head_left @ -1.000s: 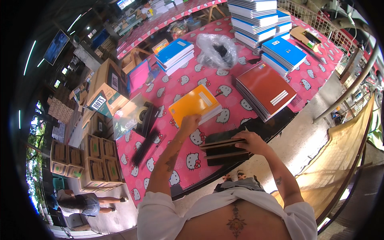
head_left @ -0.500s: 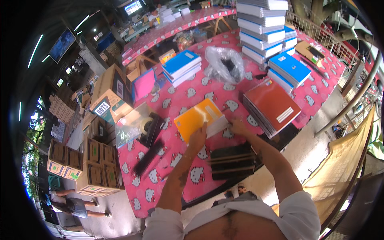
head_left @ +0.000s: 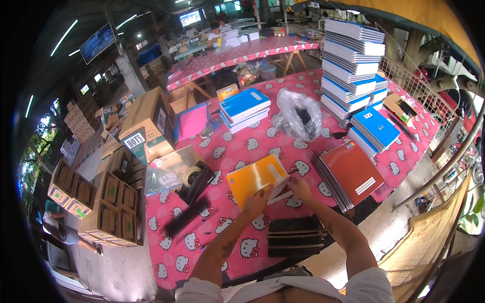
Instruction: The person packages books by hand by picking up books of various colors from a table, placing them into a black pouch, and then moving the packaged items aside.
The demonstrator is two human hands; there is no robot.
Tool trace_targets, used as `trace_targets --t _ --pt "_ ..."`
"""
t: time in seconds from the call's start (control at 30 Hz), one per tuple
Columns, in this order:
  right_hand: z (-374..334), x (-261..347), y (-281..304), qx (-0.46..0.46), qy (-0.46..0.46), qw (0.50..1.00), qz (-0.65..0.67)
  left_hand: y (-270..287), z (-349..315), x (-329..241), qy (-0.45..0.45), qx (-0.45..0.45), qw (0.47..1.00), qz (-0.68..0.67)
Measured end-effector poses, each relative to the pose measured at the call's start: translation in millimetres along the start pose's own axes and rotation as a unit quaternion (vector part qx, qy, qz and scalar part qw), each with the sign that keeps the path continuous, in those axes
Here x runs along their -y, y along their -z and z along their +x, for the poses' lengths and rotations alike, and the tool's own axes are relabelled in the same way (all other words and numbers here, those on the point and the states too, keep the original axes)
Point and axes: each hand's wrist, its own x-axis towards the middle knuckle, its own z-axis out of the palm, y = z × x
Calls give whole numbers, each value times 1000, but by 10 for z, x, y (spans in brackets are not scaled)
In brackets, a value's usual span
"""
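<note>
A yellow-covered notebook (head_left: 256, 177) lies tilted on the table in front of me, its white page edges showing at the lower right. My left hand (head_left: 255, 203) grips its near edge, thumb on the cover. At the notebook's right edge my right hand (head_left: 300, 188) is closed, fingertips together; a small dark bit shows there, too small to name. Close by on the right is a stack of red-brown notebooks (head_left: 352, 171). Nearer my body sits a stack of black pieces (head_left: 295, 237). A bundle of thin black strands (head_left: 186, 220) lies left of my left forearm.
A tape dispenser (head_left: 194, 182) and a carton (head_left: 146, 123) stand on the left. Blue notebooks (head_left: 244, 106) and a clear plastic bag (head_left: 298, 115) are farther back. A tall notebook stack (head_left: 348, 70) rises at the back right. The pink patterned tablecloth (head_left: 233, 147) covers the table.
My view has tilted up, so the table sits lower in the picture. My right hand has come closer to my left along the notebook's edge, and less of its pages shows.
</note>
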Motion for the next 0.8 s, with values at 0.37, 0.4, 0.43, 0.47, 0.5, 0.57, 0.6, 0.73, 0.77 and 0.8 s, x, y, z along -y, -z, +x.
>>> trace_targets --t 0.37,0.4,0.43,0.47,0.5,0.57,0.6,0.73,0.77,0.8 --pt "-304 584 518 17 238 958 159 2000 655 -562 23 -24 999 13" --pt "-510 725 666 98 257 934 227 2337 631 -790 4 0 999 -32" --pt "-778 828 846 101 257 934 225 2527 604 -971 -19 23 996 -82" --pt "-1092 943 1017 141 217 944 206 2654 552 -1133 -15 21 996 -81" --pt "-1351 960 1155 177 174 951 185 2719 522 -1307 -54 -4 996 -77" --pt "-1759 756 1255 165 172 953 187 2621 467 -1537 -88 -24 993 -79" --pt "-1930 627 1249 158 176 953 191 2544 423 -1623 -98 6 993 -70" --pt "-2180 101 1160 53 142 978 144 2335 336 -1938 -108 94 987 -68" --pt "-2225 118 1130 71 156 975 143 2321 310 -1976 -91 83 991 -57" --pt "-2309 130 1102 29 164 975 148 2282 294 -2003 -107 95 988 -54"
